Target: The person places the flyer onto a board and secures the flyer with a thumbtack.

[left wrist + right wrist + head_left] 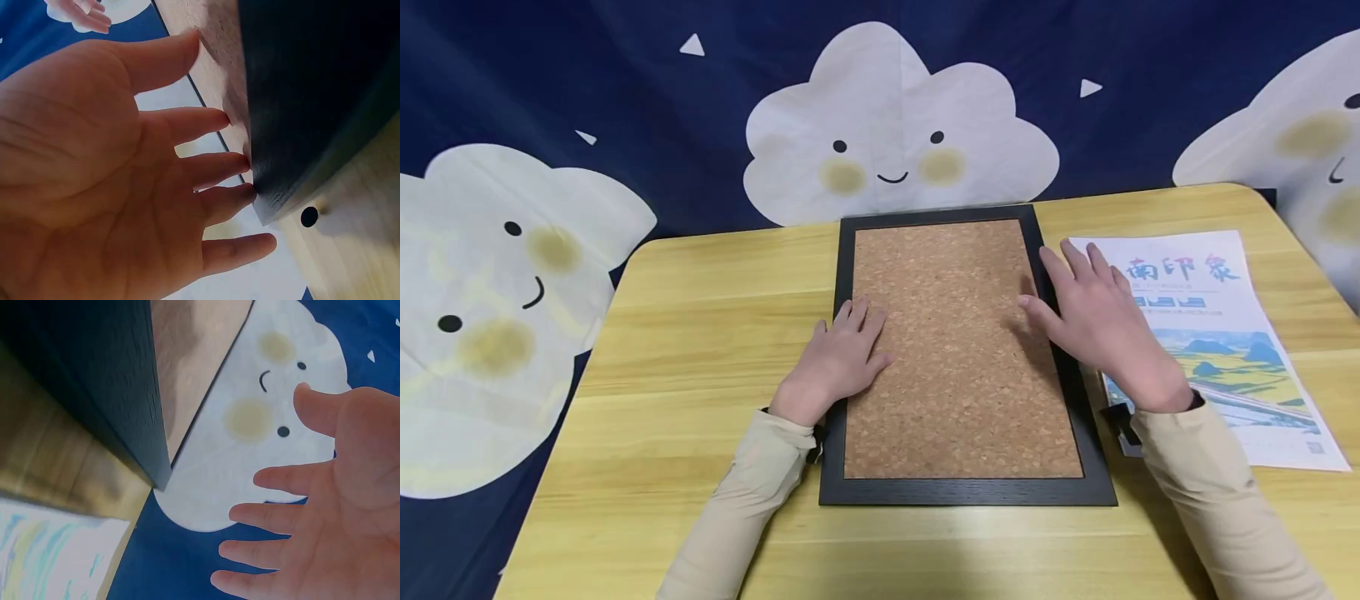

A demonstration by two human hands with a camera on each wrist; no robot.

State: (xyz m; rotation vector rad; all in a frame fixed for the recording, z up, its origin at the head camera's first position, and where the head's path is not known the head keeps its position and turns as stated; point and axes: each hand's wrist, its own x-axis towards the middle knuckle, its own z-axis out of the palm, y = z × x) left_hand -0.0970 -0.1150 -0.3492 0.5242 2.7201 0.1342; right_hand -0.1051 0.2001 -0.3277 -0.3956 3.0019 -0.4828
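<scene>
A black-framed cork board [962,350] lies flat on the wooden table, taller than wide as seen from the head. My left hand [842,354] reaches over its left side, fingers extended and fingertips right at the black frame [281,94] and the cork. On the other side, my right hand [1093,317] is spread over the right edge of the board. In the right wrist view its fingers [269,519] are straight and apart from the frame, with nothing between them. A printed sheet [1210,300] with a coloured landscape lies partly beneath the right hand and wrist.
The wooden table [700,333] extends on both sides of the board. Behind it hangs a dark blue cloth [625,50] with smiling white clouds, close to the table's far edge. Both forearms, in beige sleeves [737,500], come in from the near side.
</scene>
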